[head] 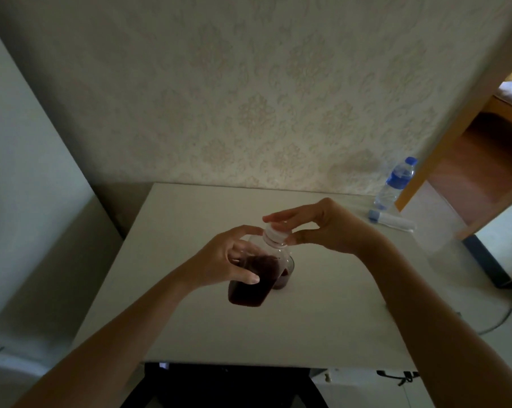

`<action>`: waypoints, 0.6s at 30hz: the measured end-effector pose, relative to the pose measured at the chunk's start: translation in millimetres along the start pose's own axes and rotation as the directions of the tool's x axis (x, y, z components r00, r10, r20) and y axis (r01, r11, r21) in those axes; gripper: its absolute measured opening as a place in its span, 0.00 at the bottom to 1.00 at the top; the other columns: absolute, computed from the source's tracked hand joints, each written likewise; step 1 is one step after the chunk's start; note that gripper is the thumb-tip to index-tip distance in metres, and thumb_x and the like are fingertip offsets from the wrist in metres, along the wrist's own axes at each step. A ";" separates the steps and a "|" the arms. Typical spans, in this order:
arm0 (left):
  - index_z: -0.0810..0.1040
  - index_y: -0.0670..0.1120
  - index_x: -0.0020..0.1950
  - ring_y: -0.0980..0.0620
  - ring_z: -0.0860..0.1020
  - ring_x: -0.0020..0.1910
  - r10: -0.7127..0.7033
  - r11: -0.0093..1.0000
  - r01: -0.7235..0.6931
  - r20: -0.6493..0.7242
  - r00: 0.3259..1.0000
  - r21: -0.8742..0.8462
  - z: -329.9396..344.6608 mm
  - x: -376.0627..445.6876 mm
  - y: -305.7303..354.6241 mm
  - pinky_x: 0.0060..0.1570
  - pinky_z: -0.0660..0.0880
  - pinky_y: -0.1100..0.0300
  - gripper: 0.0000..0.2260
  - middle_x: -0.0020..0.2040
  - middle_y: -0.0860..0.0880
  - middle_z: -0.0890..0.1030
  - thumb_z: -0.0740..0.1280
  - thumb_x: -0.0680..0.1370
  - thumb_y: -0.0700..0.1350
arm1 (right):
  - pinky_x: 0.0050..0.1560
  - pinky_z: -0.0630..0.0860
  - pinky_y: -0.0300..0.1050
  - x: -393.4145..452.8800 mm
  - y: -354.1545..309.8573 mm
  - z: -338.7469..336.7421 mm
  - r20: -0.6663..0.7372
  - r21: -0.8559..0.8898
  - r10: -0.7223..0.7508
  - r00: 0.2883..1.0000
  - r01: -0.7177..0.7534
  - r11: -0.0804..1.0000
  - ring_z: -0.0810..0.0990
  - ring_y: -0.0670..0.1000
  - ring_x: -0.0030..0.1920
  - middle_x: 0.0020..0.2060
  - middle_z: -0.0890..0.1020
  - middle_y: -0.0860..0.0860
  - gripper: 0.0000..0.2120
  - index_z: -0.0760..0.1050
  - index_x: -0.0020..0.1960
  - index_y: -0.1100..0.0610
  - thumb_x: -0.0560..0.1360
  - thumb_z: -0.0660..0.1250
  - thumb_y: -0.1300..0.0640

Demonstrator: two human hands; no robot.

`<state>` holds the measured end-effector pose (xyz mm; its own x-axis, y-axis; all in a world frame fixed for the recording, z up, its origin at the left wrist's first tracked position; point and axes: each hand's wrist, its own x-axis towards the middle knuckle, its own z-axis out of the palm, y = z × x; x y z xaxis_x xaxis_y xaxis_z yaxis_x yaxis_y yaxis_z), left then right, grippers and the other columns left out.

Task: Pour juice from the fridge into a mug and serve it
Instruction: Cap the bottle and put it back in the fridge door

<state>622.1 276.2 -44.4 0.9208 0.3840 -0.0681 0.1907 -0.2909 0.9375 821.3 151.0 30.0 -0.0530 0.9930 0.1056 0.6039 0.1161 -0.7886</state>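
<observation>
A clear juice bottle with dark red juice is tilted above the white table, its neck pointing up and right. My left hand grips the bottle's body. My right hand pinches the white cap on the bottle's neck with fingertips and thumb. Behind the bottle stands a glass mug holding dark juice, mostly hidden by the bottle.
A water bottle with a blue label stands at the table's far right corner, with a small white tube lying beside it. A patterned wall rises behind the table. A doorway opens at the right.
</observation>
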 end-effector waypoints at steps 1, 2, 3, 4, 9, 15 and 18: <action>0.70 0.56 0.64 0.48 0.83 0.53 -0.002 1.000 0.002 0.003 1.000 -0.008 -0.5 -0.1 0.7 0.55 0.79 0.46 0.33 0.55 0.47 0.84 0.77 0.64 0.36 | 0.63 0.71 0.36 0.4 -1.3 -2.1 0.020 -0.001 0.010 1.000 -0.010 1.000 0.77 0.42 0.60 0.59 0.80 0.46 0.15 0.80 0.55 0.55 0.69 0.71 0.63; 0.70 0.57 0.63 0.48 0.83 0.53 -0.002 1.000 0.002 0.002 1.000 -0.014 -0.5 -0.1 1.4 0.55 0.79 0.45 0.33 0.55 0.47 0.84 0.77 0.64 0.35 | 0.63 0.70 0.36 0.9 -2.6 -3.9 0.037 -0.008 0.021 0.999 -0.021 1.000 0.77 0.42 0.60 0.59 0.80 0.45 0.15 0.81 0.55 0.55 0.69 0.71 0.63; 0.71 0.58 0.62 0.48 0.83 0.52 0.002 1.000 -0.002 -0.005 1.000 -0.019 0.2 -0.2 1.9 0.55 0.79 0.45 0.33 0.54 0.47 0.84 0.77 0.64 0.35 | 0.63 0.70 0.36 1.3 -3.8 -4.8 0.049 -0.022 0.030 0.998 -0.029 0.999 0.77 0.41 0.60 0.59 0.80 0.45 0.14 0.81 0.55 0.54 0.69 0.71 0.63; 0.72 0.61 0.61 0.48 0.83 0.52 0.007 1.000 -0.007 -0.020 1.000 -0.023 1.1 -0.2 2.6 0.55 0.79 0.45 0.33 0.54 0.47 0.84 0.77 0.64 0.35 | 0.63 0.71 0.37 1.8 -4.7 -4.9 0.047 -0.039 0.038 0.998 -0.036 0.999 0.77 0.41 0.60 0.59 0.80 0.44 0.14 0.81 0.54 0.54 0.69 0.72 0.61; 0.72 0.66 0.58 0.52 0.83 0.52 0.023 0.999 -0.025 -0.091 0.996 -0.021 1.2 1.7 9.6 0.54 0.79 0.49 0.33 0.53 0.50 0.84 0.78 0.64 0.36 | 0.56 0.76 0.39 2.3 -6.2 3.8 -0.185 -0.093 -0.026 0.982 0.009 0.996 0.81 0.41 0.50 0.52 0.83 0.44 0.10 0.83 0.48 0.53 0.67 0.73 0.52; 0.72 0.64 0.58 0.52 0.83 0.51 0.025 0.999 -0.026 -0.056 0.998 -0.019 -2.4 -1.7 14.5 0.50 0.80 0.56 0.33 0.51 0.54 0.85 0.77 0.65 0.34 | 0.60 0.74 0.40 4.1 -10.2 -5.1 -0.039 -0.134 -0.076 0.996 0.070 0.989 0.79 0.41 0.57 0.58 0.81 0.44 0.09 0.80 0.50 0.51 0.71 0.71 0.58; 0.72 0.61 0.60 0.52 0.84 0.51 0.027 1.000 -0.027 -0.035 0.999 0.003 -2.4 -2.5 14.1 0.50 0.80 0.56 0.32 0.52 0.51 0.85 0.77 0.65 0.34 | 0.56 0.77 0.40 2.2 -13.9 -5.9 -0.050 -0.197 -0.021 0.999 0.011 0.980 0.81 0.40 0.51 0.52 0.83 0.44 0.09 0.79 0.48 0.48 0.68 0.72 0.52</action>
<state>621.7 273.2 -30.1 0.9133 0.4061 -0.0309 0.1668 -0.3038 0.9380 817.5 151.5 44.8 -0.0258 0.9880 0.1520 0.7480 0.1200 -0.6528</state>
